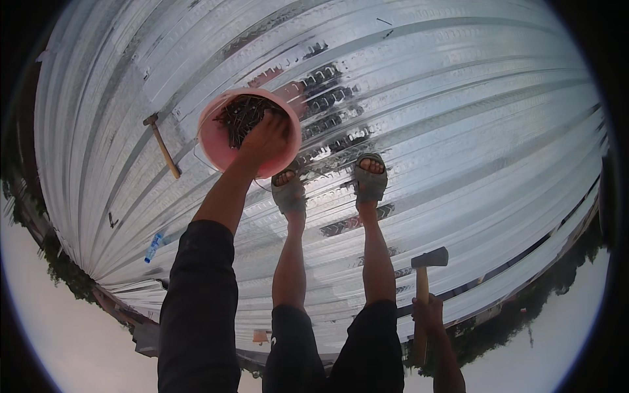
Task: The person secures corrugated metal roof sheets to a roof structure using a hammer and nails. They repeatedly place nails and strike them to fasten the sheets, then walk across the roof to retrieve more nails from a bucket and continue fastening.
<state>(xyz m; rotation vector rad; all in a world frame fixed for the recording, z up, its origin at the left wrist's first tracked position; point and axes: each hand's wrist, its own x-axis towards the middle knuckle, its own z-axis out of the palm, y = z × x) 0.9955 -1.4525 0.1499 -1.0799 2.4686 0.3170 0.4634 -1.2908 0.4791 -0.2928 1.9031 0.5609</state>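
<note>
A pink bucket (211,141) with a wire handle stands on the metal sheeting, holding a heap of dark nails (244,114). My left hand (267,136) is inside it from above, its fingers curled down at the right edge of the nails. The fingertips are hidden, so whatever they grip does not show. Off to the lower right, my right hand (428,313) is closed around the wooden handle of a hatchet (430,259). The hatchet is held upright, its dark head at the top and flared at one end.
Ribbed, shiny metal roofing (458,164) spreads under my sandalled feet (370,177). A wooden-handled hammer (162,147) lies left of the bucket. Nearer on the left are a blue-labelled plastic bottle (153,248) and a small dark item (113,220). Trees and sky border the roof edges.
</note>
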